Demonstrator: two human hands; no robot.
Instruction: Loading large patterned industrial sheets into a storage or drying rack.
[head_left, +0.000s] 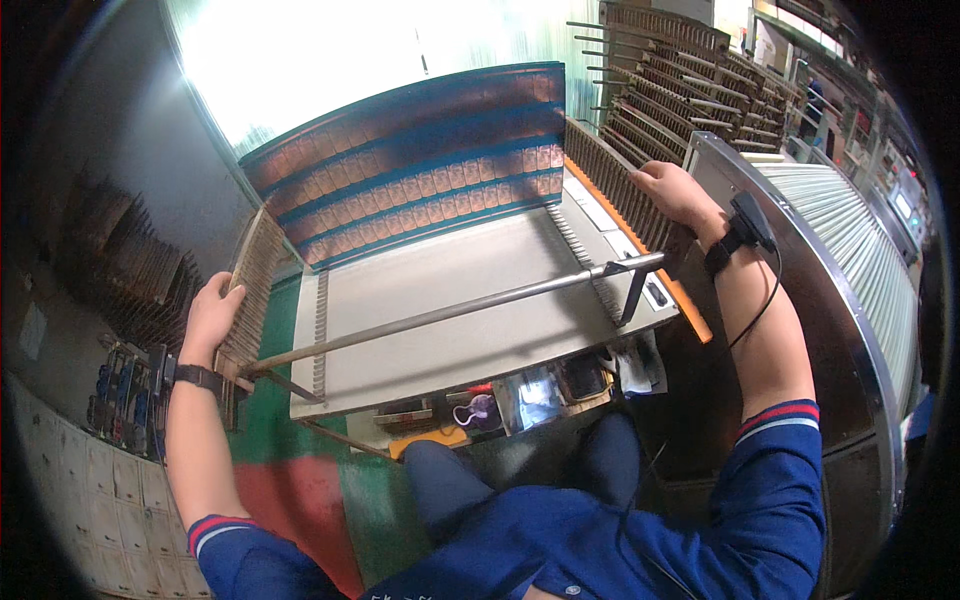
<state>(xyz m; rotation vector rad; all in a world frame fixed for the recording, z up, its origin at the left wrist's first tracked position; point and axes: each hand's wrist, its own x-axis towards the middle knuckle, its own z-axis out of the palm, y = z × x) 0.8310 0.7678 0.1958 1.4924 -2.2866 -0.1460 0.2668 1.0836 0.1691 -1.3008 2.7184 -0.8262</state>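
Observation:
Before me is a slotted rack made of two comb-toothed side plates joined by a metal rod (450, 314). My left hand (208, 318) is closed round the left side plate (260, 268), its thumb on the near face. On the other side, my right hand (684, 196) grips the upper edge of the right side plate (618, 182), fingers partly hidden. The rack spans a white worktop (440, 270) with a toothed strip along each side. At the worktop's far edge stands a large blue and copper panel (420, 165), apparently a sheet of circuit boards, upright and slightly curved.
More toothed racks (690, 85) are stacked at the back right. A metal-edged stand of pale slats (830, 200) is close on my right. Below the worktop, a shelf holds a purple item (478, 411) and an orange piece (428, 442). A grey wall (110, 130) rises at left.

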